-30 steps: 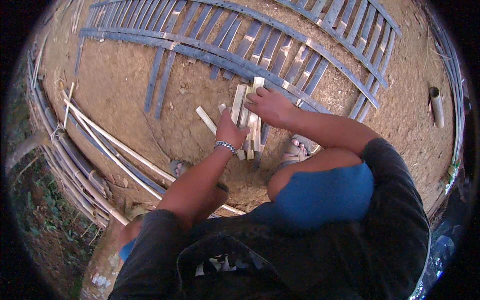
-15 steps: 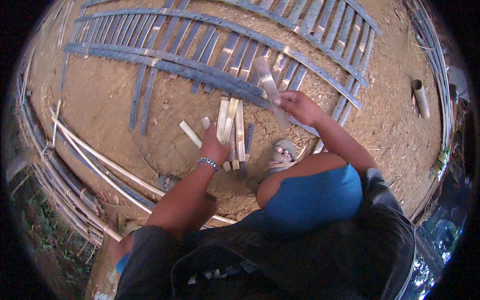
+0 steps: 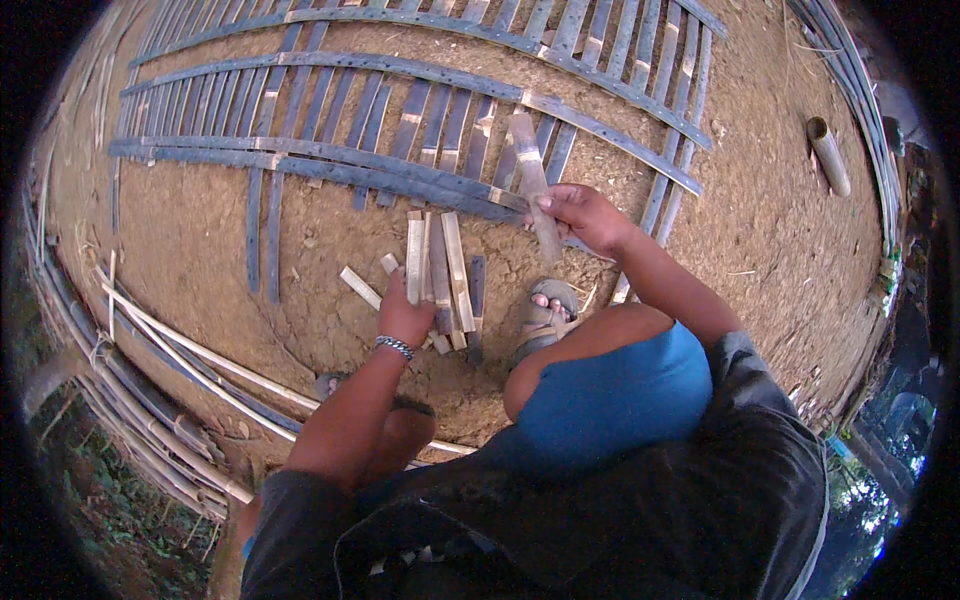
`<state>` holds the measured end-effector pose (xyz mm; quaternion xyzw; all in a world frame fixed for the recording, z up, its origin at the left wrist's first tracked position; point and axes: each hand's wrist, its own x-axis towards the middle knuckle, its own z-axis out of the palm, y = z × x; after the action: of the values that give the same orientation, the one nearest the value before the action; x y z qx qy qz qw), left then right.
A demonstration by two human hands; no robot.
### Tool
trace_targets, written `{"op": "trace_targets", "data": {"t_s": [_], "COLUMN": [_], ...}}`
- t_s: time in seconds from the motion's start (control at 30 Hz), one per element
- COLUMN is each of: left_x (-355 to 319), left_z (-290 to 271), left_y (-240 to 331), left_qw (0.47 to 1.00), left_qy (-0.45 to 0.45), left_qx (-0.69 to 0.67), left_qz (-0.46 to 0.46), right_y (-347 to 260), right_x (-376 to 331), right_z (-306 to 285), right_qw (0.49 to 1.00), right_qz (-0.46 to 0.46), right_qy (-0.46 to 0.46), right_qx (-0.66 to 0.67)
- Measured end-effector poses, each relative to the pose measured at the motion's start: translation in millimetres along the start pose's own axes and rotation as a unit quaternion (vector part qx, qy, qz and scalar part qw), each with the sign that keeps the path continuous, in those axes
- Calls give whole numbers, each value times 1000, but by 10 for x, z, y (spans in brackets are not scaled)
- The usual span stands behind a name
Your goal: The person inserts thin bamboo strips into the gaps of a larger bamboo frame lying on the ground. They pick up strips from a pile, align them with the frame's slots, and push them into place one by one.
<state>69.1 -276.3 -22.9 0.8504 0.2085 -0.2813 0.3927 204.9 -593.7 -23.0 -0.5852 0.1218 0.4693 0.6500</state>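
Bamboo is everywhere here, and nearest the person, past a blue-clad knee [image 3: 610, 400] and a sandalled foot [image 3: 545, 315], a small heap of short cut slats [image 3: 440, 270] lies on the bare earth floor [image 3: 200, 250]. The left hand [image 3: 403, 318], a beaded bracelet at its wrist, rests on the near end of that heap, fingers curled down over the slats (whether they actually pinch one I cannot tell). The right hand [image 3: 585, 215] is closed around a longer pale bamboo slat [image 3: 533, 185], held just above the lattice. Beyond lies the grey woven lattice [image 3: 400, 110], many strips already crossed. My judgement: weaving is well underway, with the loose slats not yet placed.
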Motion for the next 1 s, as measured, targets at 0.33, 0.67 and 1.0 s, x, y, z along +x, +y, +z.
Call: {"op": "trace_targets", "data": {"t_s": [0.33, 0.67, 1.0], "left_x": [8, 21, -35], "left_z": [-167, -147, -232], "left_y": [-22, 255, 416], "left_qw": [921, 922, 692], "left_qy": [-133, -103, -267], "left_qx": [-364, -373, -658], "left_qz": [-41, 9, -130], "right_y": [514, 613, 256], "right_x": [-471, -520, 360], "right_z": [-709, -653, 707], "right_qw": [969, 992, 997], "right_qz": [-1, 21, -49], "right_qy": [191, 124, -60], "right_qx": [-156, -12, -30]}}
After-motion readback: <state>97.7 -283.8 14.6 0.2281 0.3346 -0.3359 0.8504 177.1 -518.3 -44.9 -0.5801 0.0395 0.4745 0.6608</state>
